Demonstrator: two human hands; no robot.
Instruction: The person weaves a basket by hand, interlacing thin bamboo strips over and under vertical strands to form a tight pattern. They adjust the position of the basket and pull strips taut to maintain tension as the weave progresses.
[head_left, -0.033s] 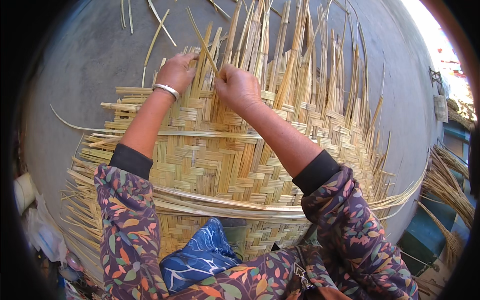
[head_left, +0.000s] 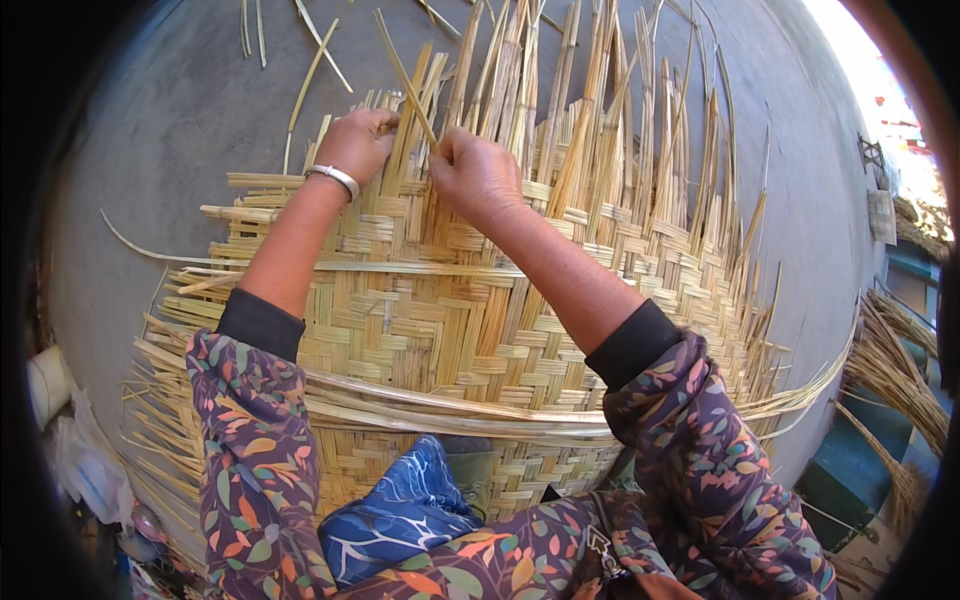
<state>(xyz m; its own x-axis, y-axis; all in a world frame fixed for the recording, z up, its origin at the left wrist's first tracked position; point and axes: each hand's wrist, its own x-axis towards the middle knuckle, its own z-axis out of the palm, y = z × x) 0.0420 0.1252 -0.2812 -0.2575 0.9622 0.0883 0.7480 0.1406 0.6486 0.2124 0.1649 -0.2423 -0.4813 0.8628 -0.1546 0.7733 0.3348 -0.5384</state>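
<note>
Your right hand [head_left: 478,180] pinches a thin strip [head_left: 405,83] over the woven mat's [head_left: 400,340] far edge.
Your left hand [head_left: 355,145] bends against jutting strips [head_left: 398,160] there — whether it grips, you can't tell from here. Barely anything has shifted, so the work seems held at one spot. The mat lies on grey floor [head_left: 180,130] — stalk bundles [head_left: 895,370] past its right edge.

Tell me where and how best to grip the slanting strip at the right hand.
Best, I'd judge, a light pinch on the upper stretch of the slanting strip, coming from the left: it is narrow and leans left, its tip stands free, and the right hand holds its lower part.
</note>
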